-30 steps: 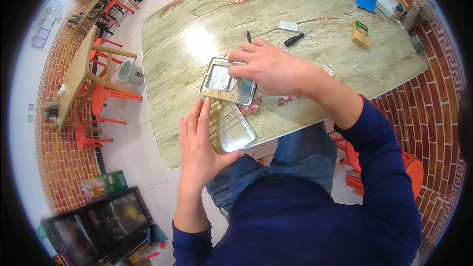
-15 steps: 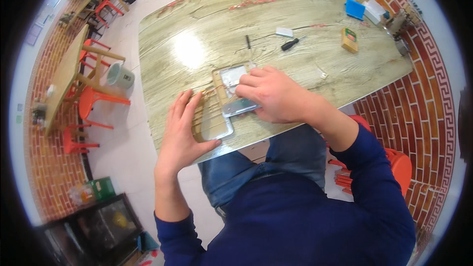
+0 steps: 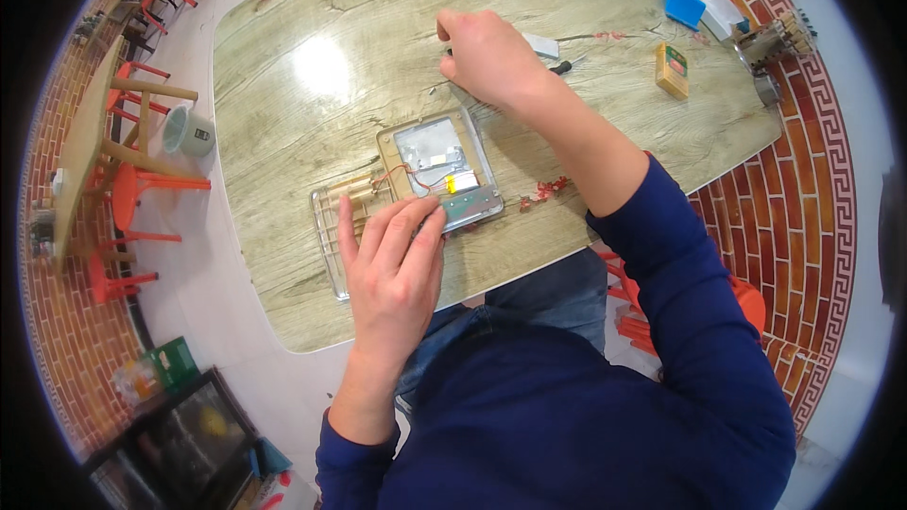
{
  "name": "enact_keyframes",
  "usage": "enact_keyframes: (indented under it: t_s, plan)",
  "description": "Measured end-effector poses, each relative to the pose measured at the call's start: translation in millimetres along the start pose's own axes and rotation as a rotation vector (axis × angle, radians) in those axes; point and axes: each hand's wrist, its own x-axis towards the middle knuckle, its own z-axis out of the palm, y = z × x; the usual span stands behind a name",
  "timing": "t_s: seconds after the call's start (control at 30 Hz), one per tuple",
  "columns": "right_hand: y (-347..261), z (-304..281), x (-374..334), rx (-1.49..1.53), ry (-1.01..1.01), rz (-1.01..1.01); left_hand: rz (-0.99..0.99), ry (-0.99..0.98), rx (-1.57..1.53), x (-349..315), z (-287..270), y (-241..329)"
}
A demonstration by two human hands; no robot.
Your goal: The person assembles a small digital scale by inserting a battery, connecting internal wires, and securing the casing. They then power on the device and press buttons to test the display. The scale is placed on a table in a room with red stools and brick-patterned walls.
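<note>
An opened, flat electronic device lies near the table's front edge. Its grey-rimmed beige housing (image 3: 385, 144) has a clear window, thin wires and a small silver battery (image 3: 463, 181) with yellow tape. A green circuit board (image 3: 470, 204) sits along its near side. My left hand (image 3: 392, 264) rests over the ribbed beige part (image 3: 326, 217) at the left, fingers stretched out and fingertips touching the board's left end. Farther back, my right hand (image 3: 496, 57) pinches a thin black tool (image 3: 449, 52), mostly hidden by the fingers.
Beyond my right hand are a white block (image 3: 541, 45) and a partly covered black screwdriver (image 3: 563, 67). A yellow-green box (image 3: 672, 72), a blue holder (image 3: 683, 7) and a metal appliance (image 3: 770, 42) stand at the right. Red stools (image 3: 132, 198) and a bucket (image 3: 189, 132) are left of the table.
My right hand has left the circuit board and reached forward to the thin black tool. My left hand has shifted right onto the board's end. The whole view has moved slightly.
</note>
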Motion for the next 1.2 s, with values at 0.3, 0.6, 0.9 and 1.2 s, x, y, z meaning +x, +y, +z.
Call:
enact_keyframes:
  t_s: [0.3, 0.6, 0.9, 1.2]
  plan:
    - [5.2, -74.7, -53.1, 0.68, 0.112, 0.035, -0.062, 0.055, -0.03, 6.1, 11.0, -1.9]
    - [-38.7, -30.5, -130.5, 0.712, 0.323, -0.392, -0.172, 0.092, -0.027, 6.6, 10.1, -4.5]
    - [-43.3, -19.0, -139.4, 0.611, 0.271, -0.464, -0.174, 0.126, -0.039, 5.3, 10.8, -7.2]
    - [-46.3, -19.1, -139.7, 0.605, 0.278, -0.457, -0.174, 0.14, -0.046, 5.8, 10.9, -8.4]
